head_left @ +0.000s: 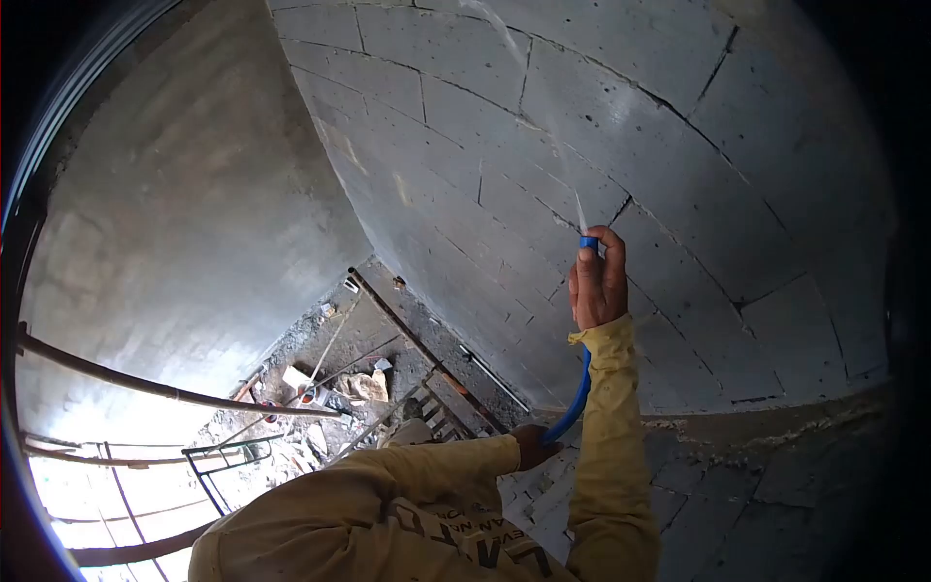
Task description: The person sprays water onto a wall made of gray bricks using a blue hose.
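Note:
A blue hose (574, 410) runs between my two hands, and a thin jet of water (555, 145) leaves its open end upward toward the grey block wall (465, 116). My right hand (599, 276) is closed round the hose just below its mouth, with the fingertips at the rim. Lower down and to the left, my left hand (533, 447) grips the hose near my body; its fingers are partly hidden. Yellow sleeves cover both arms.
A plastered wall (194, 194) stands at the left. Metal and wooden poles (417, 339) cross the space below. Rubble and a torn bag (364, 386) lie on the floor far down. A green metal frame (208, 480) is at lower left.

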The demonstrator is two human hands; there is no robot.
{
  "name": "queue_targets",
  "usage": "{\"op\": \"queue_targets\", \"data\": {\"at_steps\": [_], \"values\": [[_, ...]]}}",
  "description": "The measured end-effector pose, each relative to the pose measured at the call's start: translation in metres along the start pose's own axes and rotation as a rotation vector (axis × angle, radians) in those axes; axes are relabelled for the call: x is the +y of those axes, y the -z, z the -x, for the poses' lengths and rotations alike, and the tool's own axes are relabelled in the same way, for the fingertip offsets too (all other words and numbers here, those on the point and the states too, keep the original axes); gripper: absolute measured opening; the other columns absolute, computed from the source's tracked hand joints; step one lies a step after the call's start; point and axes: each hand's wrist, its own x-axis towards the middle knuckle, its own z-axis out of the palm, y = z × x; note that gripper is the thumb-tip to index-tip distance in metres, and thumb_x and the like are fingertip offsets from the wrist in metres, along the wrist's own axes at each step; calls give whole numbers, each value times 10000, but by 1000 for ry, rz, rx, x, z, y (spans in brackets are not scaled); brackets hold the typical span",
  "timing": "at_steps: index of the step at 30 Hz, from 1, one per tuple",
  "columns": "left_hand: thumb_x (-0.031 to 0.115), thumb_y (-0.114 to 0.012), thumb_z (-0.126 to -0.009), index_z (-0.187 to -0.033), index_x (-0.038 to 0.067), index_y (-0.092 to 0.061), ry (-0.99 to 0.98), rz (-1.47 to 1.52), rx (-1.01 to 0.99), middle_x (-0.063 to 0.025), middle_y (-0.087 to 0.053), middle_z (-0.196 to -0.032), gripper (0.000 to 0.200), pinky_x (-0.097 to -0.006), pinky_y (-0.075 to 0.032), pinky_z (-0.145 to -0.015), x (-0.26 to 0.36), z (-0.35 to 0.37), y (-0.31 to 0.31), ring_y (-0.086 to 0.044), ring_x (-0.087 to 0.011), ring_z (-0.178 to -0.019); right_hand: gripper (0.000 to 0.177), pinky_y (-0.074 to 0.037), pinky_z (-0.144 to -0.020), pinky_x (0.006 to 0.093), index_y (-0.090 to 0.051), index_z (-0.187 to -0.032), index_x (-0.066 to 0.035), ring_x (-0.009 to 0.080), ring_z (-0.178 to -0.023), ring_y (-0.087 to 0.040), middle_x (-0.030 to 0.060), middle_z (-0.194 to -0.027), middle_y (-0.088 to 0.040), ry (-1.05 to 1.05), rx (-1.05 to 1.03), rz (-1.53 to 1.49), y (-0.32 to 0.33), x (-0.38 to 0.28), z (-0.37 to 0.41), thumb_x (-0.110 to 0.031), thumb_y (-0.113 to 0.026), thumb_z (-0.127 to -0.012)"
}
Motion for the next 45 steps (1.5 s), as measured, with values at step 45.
{"op": "queue_targets", "data": {"at_steps": [45], "values": [[464,-557,-841,-888,-4,-620,-125,364,139,-222,-622,-766,475,-435,-450,-731,-3,18,112,-615,-362,-772,345,-312,-330,206,-397,-1151,-175,52,-393,-352,-19,-587,-410,114,-69,48,-142,-59,-99,-447,-421,-939]]}}
